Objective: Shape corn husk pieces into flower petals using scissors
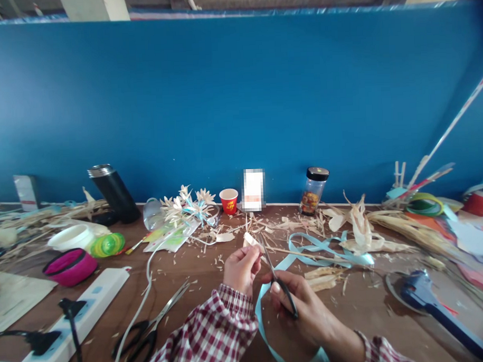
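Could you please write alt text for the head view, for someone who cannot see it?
A person's left hand pinches a pale strip while the right hand holds black-handled scissors, above a brown table littered with scraps. Behind them are pale flowers, a red cup and a jar, before a blue wall.

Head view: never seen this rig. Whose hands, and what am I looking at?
There's no machine here, just a person's bare hands. The single picture is taken from that person's head, looking forward and down. The left hand pinches a pale piece; the right hand holds black-handled scissors, blades close to the piece. On the table lie blue ribbon, a second pair of scissors, what looks like a glue gun and a power strip; pale flowers and a red cup are farther back.
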Tool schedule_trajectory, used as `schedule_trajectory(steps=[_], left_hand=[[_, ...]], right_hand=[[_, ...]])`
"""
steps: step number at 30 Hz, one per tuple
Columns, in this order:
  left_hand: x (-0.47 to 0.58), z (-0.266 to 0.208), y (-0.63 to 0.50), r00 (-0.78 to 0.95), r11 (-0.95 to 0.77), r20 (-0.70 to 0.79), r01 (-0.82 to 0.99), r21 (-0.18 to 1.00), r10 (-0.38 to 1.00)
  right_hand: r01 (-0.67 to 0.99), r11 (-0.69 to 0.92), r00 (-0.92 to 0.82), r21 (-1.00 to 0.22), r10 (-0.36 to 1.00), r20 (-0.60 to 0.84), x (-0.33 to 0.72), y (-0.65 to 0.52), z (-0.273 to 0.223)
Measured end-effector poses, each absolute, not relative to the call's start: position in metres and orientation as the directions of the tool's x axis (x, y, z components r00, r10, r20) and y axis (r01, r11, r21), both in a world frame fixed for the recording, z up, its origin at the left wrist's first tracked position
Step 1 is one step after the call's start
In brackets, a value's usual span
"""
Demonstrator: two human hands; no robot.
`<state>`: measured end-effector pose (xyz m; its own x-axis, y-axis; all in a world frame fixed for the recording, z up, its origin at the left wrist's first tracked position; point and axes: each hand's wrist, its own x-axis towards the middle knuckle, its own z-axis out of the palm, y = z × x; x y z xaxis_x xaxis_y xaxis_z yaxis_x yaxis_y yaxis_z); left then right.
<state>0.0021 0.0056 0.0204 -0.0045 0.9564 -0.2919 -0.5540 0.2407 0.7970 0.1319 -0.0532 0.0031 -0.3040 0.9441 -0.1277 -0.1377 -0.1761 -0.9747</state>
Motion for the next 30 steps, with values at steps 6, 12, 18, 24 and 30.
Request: schedule_trajectory(steps=[6, 12, 18, 24, 30], left_hand=[[0.003, 0.018, 0.006, 0.006, 0.272, -0.342, -0.616, 0.739, 0.94], [0.003, 0.017, 0.005, 0.026, 0.281, -0.333, -0.601, 0.748, 0.942], [0.006, 0.027, 0.003, -0.02, 0.284, -0.382, -0.634, 0.719, 0.924], [0.006, 0.026, 0.003, -0.014, 0.296, -0.402, -0.655, 0.696, 0.916], [0.004, 0.018, 0.005, 0.021, 0.3, -0.386, -0.665, 0.683, 0.922]], right_hand=[[-0.17, -0.178, -0.31, -0.969, 0.943, -0.119, 0.129, -0.054, 0.007], [-0.183, -0.191, -0.312, -0.964, 0.941, -0.128, 0.129, -0.054, 0.003], [-0.167, -0.175, -0.317, -0.97, 0.941, -0.115, 0.129, -0.053, 0.005], [-0.144, -0.182, -0.297, -0.973, 0.945, -0.133, 0.128, -0.056, 0.005], [-0.115, -0.199, -0.281, -0.973, 0.946, -0.16, 0.127, -0.057, 0.003]])
